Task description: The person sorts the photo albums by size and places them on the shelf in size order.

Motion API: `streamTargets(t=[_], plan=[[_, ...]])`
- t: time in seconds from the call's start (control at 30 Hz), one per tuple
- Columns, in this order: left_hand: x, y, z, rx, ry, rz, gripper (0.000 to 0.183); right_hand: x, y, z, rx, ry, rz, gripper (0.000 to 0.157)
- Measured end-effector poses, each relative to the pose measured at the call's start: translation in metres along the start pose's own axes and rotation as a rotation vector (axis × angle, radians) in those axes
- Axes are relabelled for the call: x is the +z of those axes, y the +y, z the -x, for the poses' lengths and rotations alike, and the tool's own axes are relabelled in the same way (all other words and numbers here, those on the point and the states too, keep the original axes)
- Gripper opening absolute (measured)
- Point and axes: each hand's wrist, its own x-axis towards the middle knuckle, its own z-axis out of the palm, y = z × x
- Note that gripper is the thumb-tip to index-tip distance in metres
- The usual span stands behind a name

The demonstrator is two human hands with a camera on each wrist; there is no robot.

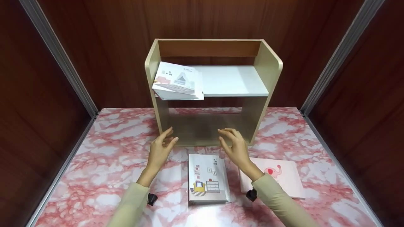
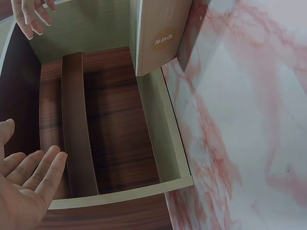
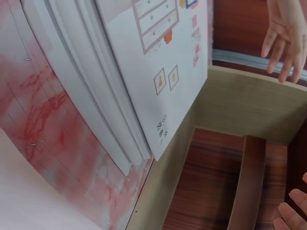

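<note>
Both hands hover over the table in front of a small two-tier shelf, and neither holds anything. My left hand [image 1: 160, 150] is by the shelf's lower left front, fingers loosely bent. My right hand [image 1: 235, 146] is in a similar pose near the lower right front. Between and below them lies a stack of books [image 1: 208, 178], its top cover showing a yellow armchair and a drawer chest. Part of a pink book [image 1: 284, 173] with a red elephant is hidden under my right forearm. On the shelf's upper board, white picture books [image 1: 176, 78] lie at the left, jutting past the front edge.
The shelf [image 1: 266, 67] has raised side panels and a white upper board [image 1: 230, 80]; its lower compartment opens toward me. Pink marbled tabletop [image 1: 120, 142] surrounds it. Dark wood walls [image 1: 353, 78] with metal corner rails enclose the back and sides.
</note>
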Motion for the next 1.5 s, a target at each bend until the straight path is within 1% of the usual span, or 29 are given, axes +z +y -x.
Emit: streamTargets(t=[0.27,0.63,0.77,0.87,1.0,1.27,1.5], plan=[[0.003,-0.001,0.005,0.006,0.005,0.000,0.046,0.000,0.003,0.006,0.018,-0.025,-0.005,0.024],[0.005,-0.004,0.008,0.030,0.000,0.016,0.045,0.001,0.005,0.011,0.009,-0.009,-0.007,0.024],[0.006,-0.005,0.009,0.020,-0.013,0.006,0.046,0.000,0.005,0.014,0.031,-0.030,-0.015,0.024],[0.006,-0.006,0.010,-0.006,-0.034,-0.012,0.047,0.000,0.005,0.016,0.044,-0.044,-0.029,0.024],[0.006,-0.005,0.013,-0.037,-0.043,-0.033,0.047,0.000,0.006,0.018,0.040,-0.042,-0.034,0.025],[0.010,-0.007,0.017,-0.042,-0.033,-0.021,0.047,0.001,0.009,0.023,0.039,-0.050,-0.040,0.026],[0.011,-0.009,0.018,-0.056,-0.054,-0.017,0.047,0.001,0.009,0.027,0.053,-0.060,-0.044,0.027]])
